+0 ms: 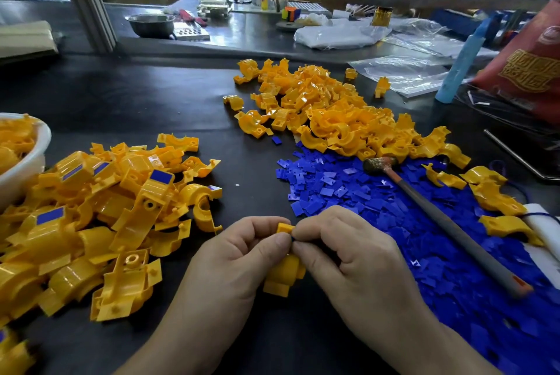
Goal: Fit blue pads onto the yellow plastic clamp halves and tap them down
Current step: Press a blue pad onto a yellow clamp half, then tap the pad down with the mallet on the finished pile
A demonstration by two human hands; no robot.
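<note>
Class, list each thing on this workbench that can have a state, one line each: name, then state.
Left hand: closed on a yellow clamp half.
Right hand: pinching at the top of the same clamp half.
Hammer: lying unused on the blue pads.
Left pile: several halves with pads fitted.
Far pile: bare, no pads.
White bowl: holding yellow parts.

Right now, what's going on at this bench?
A person holds one yellow clamp half in both hands, left hand and right hand, pinching at its top end, seemingly fitting a blue pad. The mallet lies untouched on the blue pad pile. Padded halves sit left; bare ones are heaped behind.
</note>
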